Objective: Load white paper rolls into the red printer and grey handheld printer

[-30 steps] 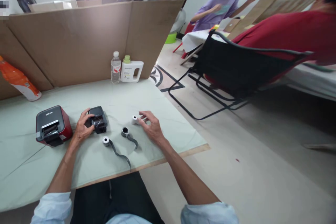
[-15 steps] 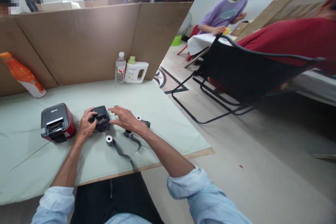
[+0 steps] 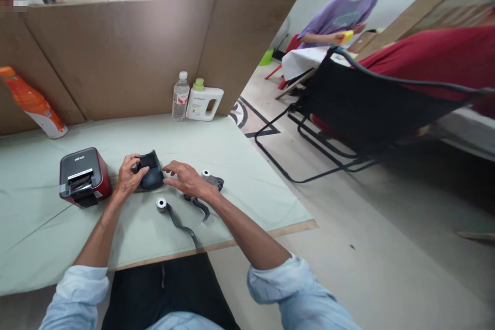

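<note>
My left hand (image 3: 130, 175) grips the left side of a small black printer (image 3: 152, 178), thumb on top and fingers behind. Its lid is raised, and the dark hollow inside shows at the back. Close to the printer's right side is my right hand (image 3: 187, 179), fingers apart and holding nothing; whether a fingertip touches the casing I cannot tell. In front of the printer lies a paper roll (image 3: 161, 205) with a dark strip trailing from it. A second roll (image 3: 206, 174) with dark strips lies partly behind my right wrist.
A larger red-and-black printer (image 3: 82, 172) stands at left. By the cardboard screen (image 3: 127, 56) are an orange bottle (image 3: 33, 103), a water bottle (image 3: 180, 98) and a white jug (image 3: 203, 104). Right of the table stands a black folding chair (image 3: 340, 113); two people are beyond.
The small printer's lid has swung up, baring its inside. My left thumb has shifted onto its top. The right hand stays beside it. The camera view has shifted slightly.
</note>
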Available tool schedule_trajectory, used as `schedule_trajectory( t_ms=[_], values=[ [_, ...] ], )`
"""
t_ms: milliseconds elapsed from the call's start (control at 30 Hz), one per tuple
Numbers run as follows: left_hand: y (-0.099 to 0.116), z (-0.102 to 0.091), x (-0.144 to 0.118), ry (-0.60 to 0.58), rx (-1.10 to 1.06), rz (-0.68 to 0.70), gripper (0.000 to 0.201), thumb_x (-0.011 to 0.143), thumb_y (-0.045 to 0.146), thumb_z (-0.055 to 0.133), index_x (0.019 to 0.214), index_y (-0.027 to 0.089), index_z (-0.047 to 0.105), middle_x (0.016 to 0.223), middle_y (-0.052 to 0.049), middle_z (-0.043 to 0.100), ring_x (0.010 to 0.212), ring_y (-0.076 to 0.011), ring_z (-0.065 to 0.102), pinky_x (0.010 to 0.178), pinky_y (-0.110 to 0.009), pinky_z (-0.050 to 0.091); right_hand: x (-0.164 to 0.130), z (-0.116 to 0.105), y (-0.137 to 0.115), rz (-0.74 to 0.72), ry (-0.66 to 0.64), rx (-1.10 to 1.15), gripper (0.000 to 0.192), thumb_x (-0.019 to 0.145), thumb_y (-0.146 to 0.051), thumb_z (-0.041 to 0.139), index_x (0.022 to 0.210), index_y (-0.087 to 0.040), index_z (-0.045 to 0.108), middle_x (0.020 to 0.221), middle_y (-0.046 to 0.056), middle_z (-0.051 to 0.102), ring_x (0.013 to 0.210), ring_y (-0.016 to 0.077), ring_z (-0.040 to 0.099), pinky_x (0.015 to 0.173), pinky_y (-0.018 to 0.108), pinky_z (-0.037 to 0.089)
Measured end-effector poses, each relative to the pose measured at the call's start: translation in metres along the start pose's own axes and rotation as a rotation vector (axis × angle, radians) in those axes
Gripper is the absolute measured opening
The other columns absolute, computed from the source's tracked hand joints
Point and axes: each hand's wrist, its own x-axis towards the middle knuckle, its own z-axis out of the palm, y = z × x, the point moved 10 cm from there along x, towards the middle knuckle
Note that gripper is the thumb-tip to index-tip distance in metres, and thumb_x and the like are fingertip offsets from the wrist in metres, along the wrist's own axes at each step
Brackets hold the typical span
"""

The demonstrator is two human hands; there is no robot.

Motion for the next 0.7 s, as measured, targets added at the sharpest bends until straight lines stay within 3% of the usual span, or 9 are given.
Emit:
schedule_trajectory(
  t_ms=[200, 333, 533, 700],
  values=[
    [0.006, -0.005, -0.017, -0.149, 0.022, 0.066, 0.048, 0.079, 0.026, 0.069, 0.127, 0.024, 0.069, 0.157, -0.014, 0.051, 0.148, -0.0334, 0.048, 0.102, -0.048, 0.059, 0.001, 0.01, -0.001, -0.013, 0.009, 0.002, 0.036, 0.094, -0.019, 0.071, 0.129, -0.022, 0.066, 0.113, 0.006, 0.067, 0.095, 0.0194, 0.065, 0.089, 0.033, 0.049],
    [0.007, -0.007, -0.03, -0.213, 0.052, 0.081, 0.065, 0.078, 0.029, 0.077, 0.141, 0.024, 0.062, 0.165, -0.016, 0.043, 0.152, -0.0372, 0.043, 0.104, -0.051, 0.058, -0.005, 0.013, -0.004, -0.024, 0.013, -0.026, 0.04, 0.095, -0.018, 0.069, 0.134, -0.022, 0.064, 0.117, 0.007, 0.066, 0.097, 0.0203, 0.065, 0.089, 0.033, 0.05],
    [0.005, -0.01, -0.036, -0.216, 0.116, 0.114, 0.072, 0.079, 0.031, 0.08, 0.148, 0.024, 0.059, 0.166, -0.017, 0.044, 0.153, -0.0385, 0.042, 0.118, -0.058, 0.047, -0.015, 0.018, -0.011, -0.027, 0.008, -0.079, 0.043, 0.097, -0.021, 0.066, 0.139, -0.024, 0.059, 0.123, 0.01, 0.065, 0.108, 0.0256, 0.065, 0.095, 0.038, 0.05],
    [0.005, -0.013, -0.037, -0.192, 0.139, 0.129, 0.076, 0.081, 0.039, 0.08, 0.151, 0.023, 0.056, 0.16, -0.016, 0.05, 0.149, -0.0365, 0.048, 0.126, -0.057, 0.038, -0.013, 0.025, -0.002, 0.031, -0.032, -0.112, 0.046, 0.096, -0.024, 0.067, 0.141, -0.02, 0.057, 0.125, 0.013, 0.066, 0.113, 0.0278, 0.065, 0.097, 0.04, 0.05]
  ],
)
